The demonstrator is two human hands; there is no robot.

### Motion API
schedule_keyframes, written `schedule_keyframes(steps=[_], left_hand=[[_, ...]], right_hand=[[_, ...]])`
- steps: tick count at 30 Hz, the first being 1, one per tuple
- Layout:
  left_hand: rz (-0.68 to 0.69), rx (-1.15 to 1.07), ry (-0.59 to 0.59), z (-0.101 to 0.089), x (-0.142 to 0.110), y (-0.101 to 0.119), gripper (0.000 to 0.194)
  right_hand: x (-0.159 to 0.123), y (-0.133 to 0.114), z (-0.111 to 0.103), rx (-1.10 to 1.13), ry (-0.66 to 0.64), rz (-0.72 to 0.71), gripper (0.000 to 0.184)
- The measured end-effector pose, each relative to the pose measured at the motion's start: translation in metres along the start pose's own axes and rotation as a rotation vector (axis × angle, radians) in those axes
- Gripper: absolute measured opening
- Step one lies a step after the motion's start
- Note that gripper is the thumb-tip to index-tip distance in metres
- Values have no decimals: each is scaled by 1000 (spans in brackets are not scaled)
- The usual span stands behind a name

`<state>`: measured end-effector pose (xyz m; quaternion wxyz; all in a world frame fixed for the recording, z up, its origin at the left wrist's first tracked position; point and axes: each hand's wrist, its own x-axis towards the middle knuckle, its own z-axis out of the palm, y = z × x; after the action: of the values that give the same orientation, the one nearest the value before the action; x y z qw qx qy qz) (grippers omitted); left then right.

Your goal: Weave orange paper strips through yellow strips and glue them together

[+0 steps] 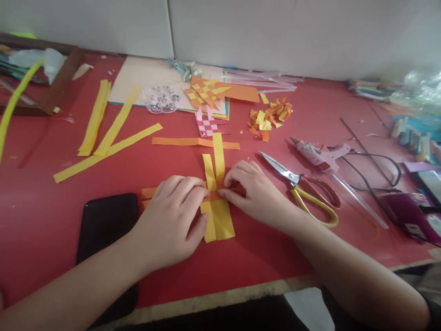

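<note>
Yellow paper strips (219, 220) cross over and under orange paper strips (149, 193) on the red table, forming a small weave between my hands. My left hand (175, 216) is closed on the weave's left side, its fingertips pressed at the crossing. From the right, my right hand (253, 193) pinches the weave with thumb and index finger. The upper ends of two yellow strips (218, 156) stick out beyond my fingers. Part of the orange strips is hidden under my hands. A loose orange strip (182, 141) lies just beyond.
Scissors (292, 177) and a pink glue gun (320, 154) lie to the right. A black phone (106, 225) is by my left forearm. Loose yellow strips (110, 142), a pink woven fish (206, 124), an orange-yellow woven fish (206, 94), googly eyes (161, 99) and paper scraps (270, 117) lie farther back.
</note>
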<state>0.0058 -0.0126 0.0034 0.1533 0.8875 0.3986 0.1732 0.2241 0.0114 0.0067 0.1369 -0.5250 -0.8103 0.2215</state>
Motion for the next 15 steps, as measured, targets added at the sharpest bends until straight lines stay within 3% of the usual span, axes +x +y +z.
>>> schedule_keyframes(steps=[15], left_hand=[[-3,18,-8,4,2,-2,24]], right_hand=[[1,0,-1,-2,-14,6,14]])
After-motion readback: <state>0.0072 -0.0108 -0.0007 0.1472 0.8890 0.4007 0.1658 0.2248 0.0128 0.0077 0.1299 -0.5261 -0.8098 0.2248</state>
